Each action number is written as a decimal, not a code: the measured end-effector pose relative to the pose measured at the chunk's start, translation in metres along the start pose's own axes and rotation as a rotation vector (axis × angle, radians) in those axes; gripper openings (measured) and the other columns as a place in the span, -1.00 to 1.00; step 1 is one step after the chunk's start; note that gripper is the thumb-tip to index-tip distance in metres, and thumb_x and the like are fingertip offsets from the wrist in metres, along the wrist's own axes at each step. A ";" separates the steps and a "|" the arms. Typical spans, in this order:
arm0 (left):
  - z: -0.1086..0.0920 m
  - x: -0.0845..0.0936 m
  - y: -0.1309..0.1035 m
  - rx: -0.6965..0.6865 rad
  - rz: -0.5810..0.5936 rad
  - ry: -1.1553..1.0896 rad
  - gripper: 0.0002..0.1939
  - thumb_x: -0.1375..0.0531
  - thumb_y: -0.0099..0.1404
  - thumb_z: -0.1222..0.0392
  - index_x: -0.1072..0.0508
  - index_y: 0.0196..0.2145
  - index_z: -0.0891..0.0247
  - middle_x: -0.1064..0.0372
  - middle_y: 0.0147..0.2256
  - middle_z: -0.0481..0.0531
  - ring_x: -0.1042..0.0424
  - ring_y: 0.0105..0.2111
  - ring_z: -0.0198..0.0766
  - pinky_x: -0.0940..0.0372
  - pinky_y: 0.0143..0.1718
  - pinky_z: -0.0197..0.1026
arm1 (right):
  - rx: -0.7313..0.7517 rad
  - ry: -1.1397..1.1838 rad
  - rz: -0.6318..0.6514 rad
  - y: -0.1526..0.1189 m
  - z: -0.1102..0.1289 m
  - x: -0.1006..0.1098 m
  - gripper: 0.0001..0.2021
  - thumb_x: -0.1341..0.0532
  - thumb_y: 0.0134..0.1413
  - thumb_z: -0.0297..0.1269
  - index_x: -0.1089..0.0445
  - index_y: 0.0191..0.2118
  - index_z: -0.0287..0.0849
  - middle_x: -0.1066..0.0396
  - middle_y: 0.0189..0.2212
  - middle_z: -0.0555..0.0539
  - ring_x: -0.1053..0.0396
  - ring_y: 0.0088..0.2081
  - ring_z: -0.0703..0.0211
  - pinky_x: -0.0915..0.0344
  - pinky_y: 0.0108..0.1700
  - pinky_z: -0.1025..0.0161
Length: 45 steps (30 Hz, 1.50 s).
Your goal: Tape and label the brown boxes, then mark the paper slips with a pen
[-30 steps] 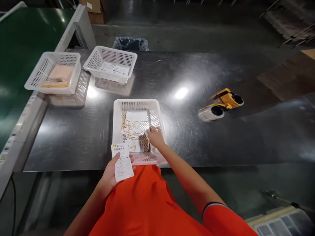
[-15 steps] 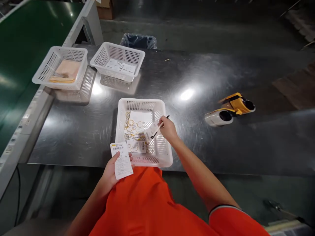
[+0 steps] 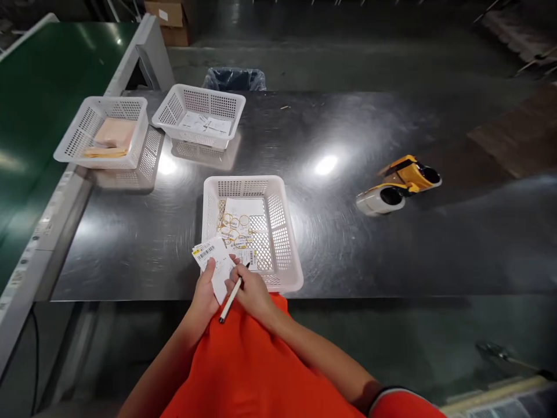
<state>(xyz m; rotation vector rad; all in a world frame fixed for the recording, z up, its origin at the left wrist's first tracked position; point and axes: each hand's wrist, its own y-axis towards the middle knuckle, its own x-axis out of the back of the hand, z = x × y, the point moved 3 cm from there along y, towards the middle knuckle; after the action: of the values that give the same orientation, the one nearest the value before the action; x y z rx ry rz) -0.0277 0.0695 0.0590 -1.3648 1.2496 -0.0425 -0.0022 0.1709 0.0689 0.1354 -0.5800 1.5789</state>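
My left hand is closed on a small stack of printed paper slips, thumb on top, a barcode and yellow mark at the upper end. My right hand has a white pen with black ends between its fingers, slanting down to the left. Its fingertips are at the right edge of the slips; whether they pinch one I cannot tell. Just beyond both hands is a white perforated basket by the table's front edge. Inside it lie yellow rubber bands and more slips with barcodes.
Two more white baskets stand at the back left: one with pinkish packets, another with papers. A yellow and white device sits on the metal table to the right. A green conveyor runs along the left; behind is a lined bin.
My right hand, with the pen, has moved from over the basket's right side down and left to the slips in my left hand. The slip it carried no longer shows separately; the stack has tilted.
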 end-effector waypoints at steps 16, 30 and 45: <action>-0.001 -0.009 -0.015 0.155 0.106 -0.171 -0.33 0.10 0.32 -0.28 -0.38 0.07 0.28 -0.48 -0.11 0.21 -0.47 -0.09 -0.02 -0.35 0.00 0.01 | 0.225 0.444 0.127 0.010 0.042 0.033 -0.70 0.03 0.20 0.05 -0.20 -0.32 -0.07 -0.15 -0.57 0.08 -0.14 -0.52 0.24 -0.10 -0.46 0.29; 0.000 -0.011 -0.019 0.211 0.018 -0.102 -0.28 0.08 0.34 -0.23 -0.15 0.27 0.30 -0.44 0.03 0.26 -0.43 0.02 0.02 -0.28 0.12 0.03 | 0.075 0.266 -0.087 0.008 0.016 0.000 -0.64 -0.19 -0.09 -0.18 0.00 -0.69 -0.10 -0.05 -0.73 0.13 -0.04 -0.62 0.35 -0.01 -0.51 0.31; 0.002 -0.010 -0.019 0.207 -0.030 -0.081 -0.32 0.08 0.36 -0.19 -0.17 0.27 0.28 -0.43 0.04 0.24 -0.43 0.03 0.02 -0.29 0.11 0.03 | 0.081 0.241 -0.118 0.011 0.015 -0.001 -0.65 -0.11 -0.06 -0.19 0.07 -0.68 -0.08 0.04 -0.75 0.15 0.03 -0.63 0.35 0.04 -0.56 0.33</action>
<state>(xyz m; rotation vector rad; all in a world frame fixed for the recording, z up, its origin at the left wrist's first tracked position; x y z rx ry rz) -0.0196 0.0717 0.0786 -1.1939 1.1250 -0.1331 -0.0169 0.1636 0.0781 0.0380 -0.3145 1.4782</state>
